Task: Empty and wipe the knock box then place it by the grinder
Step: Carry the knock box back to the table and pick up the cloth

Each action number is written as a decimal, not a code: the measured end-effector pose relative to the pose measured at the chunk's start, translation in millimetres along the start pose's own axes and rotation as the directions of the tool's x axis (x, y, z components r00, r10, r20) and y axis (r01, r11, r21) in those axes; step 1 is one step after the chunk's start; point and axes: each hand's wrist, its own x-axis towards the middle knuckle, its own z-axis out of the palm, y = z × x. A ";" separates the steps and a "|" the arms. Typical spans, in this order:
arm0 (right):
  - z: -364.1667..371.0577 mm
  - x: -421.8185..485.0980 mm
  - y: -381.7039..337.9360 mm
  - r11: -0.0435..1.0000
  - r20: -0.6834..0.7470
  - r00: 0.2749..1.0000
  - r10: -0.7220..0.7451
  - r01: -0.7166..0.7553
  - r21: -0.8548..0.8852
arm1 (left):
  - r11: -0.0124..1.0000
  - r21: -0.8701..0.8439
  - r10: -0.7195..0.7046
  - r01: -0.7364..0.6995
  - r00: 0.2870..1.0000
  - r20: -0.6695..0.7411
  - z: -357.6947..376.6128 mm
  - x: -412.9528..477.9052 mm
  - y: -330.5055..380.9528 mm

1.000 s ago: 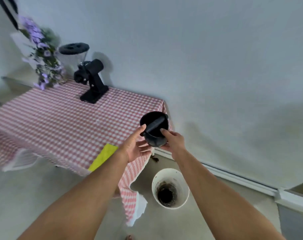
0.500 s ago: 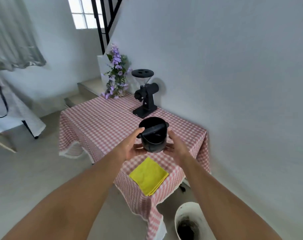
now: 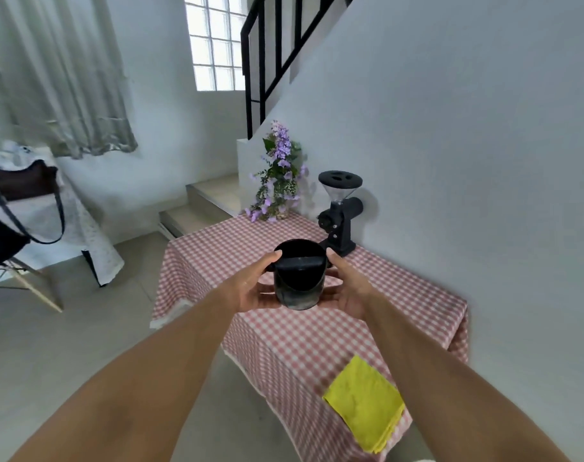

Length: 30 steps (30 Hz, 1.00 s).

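Note:
I hold the black knock box (image 3: pixel 299 283) upright above the table, its bar across the open top. My left hand (image 3: pixel 250 288) cups its left side and my right hand (image 3: pixel 349 290) cups its right side. The black grinder (image 3: pixel 339 216) with a clear hopper stands at the table's far edge by the wall, just beyond the box. A folded yellow cloth (image 3: pixel 365 403) lies near the table's front right corner.
The table wears a red checked cloth (image 3: pixel 217 261). A purple flower bunch (image 3: pixel 279 175) stands left of the grinder. White wall to the right, steps behind, a chair and covered table (image 3: pixel 34 208) at the left.
My view swung from the floor bucket up to the table. Both hands carried the knock box up and over the table toward the grinder; the bucket has left the view.

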 end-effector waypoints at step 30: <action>-10.5 220.0 -32.0 0.988 -0.211 0.973 0.095 -0.066 0.139 | 0.975 0.101 -0.212 0.199 0.968 0.138 -75.6 237.9 75.5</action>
